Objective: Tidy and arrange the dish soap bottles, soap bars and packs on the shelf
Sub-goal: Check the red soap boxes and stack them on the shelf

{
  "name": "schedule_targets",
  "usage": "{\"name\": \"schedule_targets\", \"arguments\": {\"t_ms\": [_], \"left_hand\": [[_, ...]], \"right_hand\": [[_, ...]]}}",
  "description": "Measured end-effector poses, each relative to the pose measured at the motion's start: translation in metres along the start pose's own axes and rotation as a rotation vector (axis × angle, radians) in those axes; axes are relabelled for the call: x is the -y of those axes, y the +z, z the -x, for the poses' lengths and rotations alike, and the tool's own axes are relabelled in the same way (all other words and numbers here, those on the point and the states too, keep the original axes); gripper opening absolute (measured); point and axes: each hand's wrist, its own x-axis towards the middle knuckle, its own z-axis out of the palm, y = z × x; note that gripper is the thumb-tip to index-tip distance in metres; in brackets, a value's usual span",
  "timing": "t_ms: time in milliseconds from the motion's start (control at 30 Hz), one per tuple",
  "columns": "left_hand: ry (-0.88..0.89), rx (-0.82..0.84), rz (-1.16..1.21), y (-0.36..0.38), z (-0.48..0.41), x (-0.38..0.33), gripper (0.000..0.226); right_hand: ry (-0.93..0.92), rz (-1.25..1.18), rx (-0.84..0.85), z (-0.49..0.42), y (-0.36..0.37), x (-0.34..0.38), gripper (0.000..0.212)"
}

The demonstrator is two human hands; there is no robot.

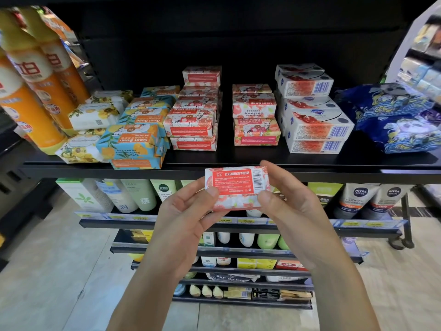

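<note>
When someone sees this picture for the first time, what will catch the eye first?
First comes the red and white soap pack in the middle, just in front of the shelf, pinched between the left hand and the right hand. Next come the tall orange bottles at the shelf's left end and the dark blue packs at its right end, with stacked soap boxes between them.

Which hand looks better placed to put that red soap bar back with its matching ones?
Probably the right hand. Both hands pinch the red soap bar, but the smaller matching stack sits slightly right of it, straight ahead of that hand; the left hand would reach across.
</note>
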Motion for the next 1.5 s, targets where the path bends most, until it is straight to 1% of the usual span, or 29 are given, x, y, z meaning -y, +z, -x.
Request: {"name": "schedule_targets", "arguments": {"t_ms": [100,200,300,467,567,700,767,900,1067,1167,1267,1367,1433,1500], "left_hand": [[0.003,-0.003,0.0,0.0,0.0,0.002,0.047],[0.003,0.005,-0.009,0.0,-0.001,0.003,0.048],[0.009,0.01,-0.024,0.001,-0.001,0.004,0.05],[0.016,0.013,-0.038,0.0,-0.001,0.005,0.049],[0.02,0.029,-0.063,-0.001,0.0,0.004,0.046],[0.027,0.032,-0.089,-0.001,-0.001,0.005,0.047],[0.033,0.019,-0.096,0.0,-0.001,0.005,0.049],[0.003,0.013,-0.073,0.0,0.0,0.003,0.04],[-0.053,-0.012,-0.023,0.001,-0.001,0.002,0.061],[-0.046,0.001,-0.05,0.003,-0.002,0.003,0.049],[-0.034,-0.019,-0.033,0.002,-0.002,0.004,0.046],[-0.014,-0.031,-0.037,0.001,-0.003,0.004,0.042],[-0.007,-0.025,-0.054,0.0,-0.003,0.005,0.041],[-0.001,-0.01,-0.072,0.0,-0.003,0.007,0.046]], "right_hand": [[0.048,-0.015,-0.112,-0.001,0.003,-0.001,0.066],[0.078,0.004,-0.164,-0.003,0.004,-0.002,0.065],[0.09,0.006,-0.183,-0.004,0.004,-0.004,0.062],[0.091,0.006,-0.204,-0.003,0.001,-0.006,0.064],[0.083,-0.005,-0.18,-0.002,0.0,-0.006,0.064],[0.019,-0.022,-0.146,-0.002,0.001,-0.007,0.05],[-0.022,-0.026,-0.135,-0.002,0.001,-0.007,0.049],[-0.113,-0.012,-0.101,-0.001,0.001,-0.007,0.048],[-0.181,-0.017,-0.054,-0.002,-0.002,-0.009,0.048],[-0.2,-0.032,-0.038,-0.002,-0.004,-0.012,0.05],[-0.211,-0.007,0.004,-0.002,-0.004,-0.012,0.054],[-0.158,0.057,-0.009,-0.002,-0.004,-0.009,0.06],[-0.074,0.084,-0.07,-0.002,-0.003,-0.009,0.06],[0.018,0.101,-0.119,-0.002,-0.002,-0.009,0.062]]}}
